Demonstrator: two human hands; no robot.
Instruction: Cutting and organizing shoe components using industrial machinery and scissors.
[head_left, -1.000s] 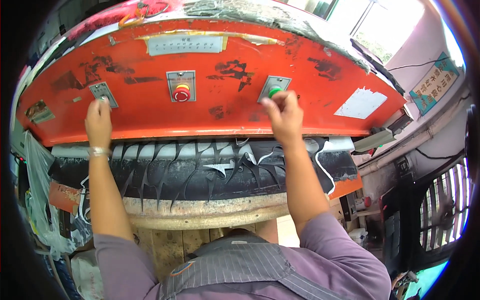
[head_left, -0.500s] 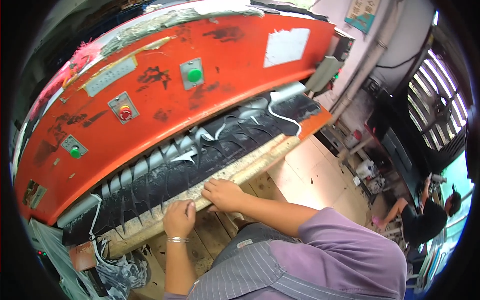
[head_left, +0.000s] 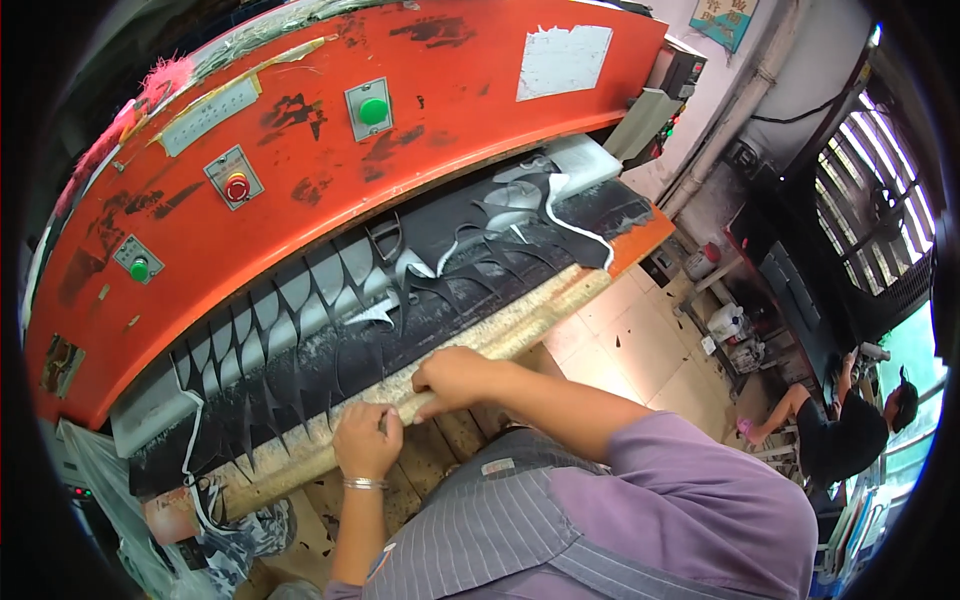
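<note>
My left hand (head_left: 367,440) is closed on the worn, pale front edge of a long board (head_left: 510,335). Just right of it, my right hand (head_left: 452,382) grips the same edge, fingers curled over it. Along the board lies a black sheet (head_left: 430,310) cut into thin, pointed strips and webs. Through its gaps shows a silver-grey surface (head_left: 255,325). A white cord (head_left: 190,440) crosses the left end, and another white cord (head_left: 572,228) crosses the right. Above the board spans the red beam (head_left: 290,190) of a press-like machine.
The beam carries two green buttons (head_left: 373,111) and a red knob (head_left: 237,187). Clear plastic sheeting (head_left: 100,480) hangs at the left. Pale floor tiles (head_left: 640,350) lie beyond the board's right end. Farther right, another person (head_left: 850,440) sits by a dark bench (head_left: 790,290).
The red beam sits higher in view, and more of the black sheet and silver-grey surface shows beneath it. My right hand has closed more firmly round the edge; my left stays beside it.
</note>
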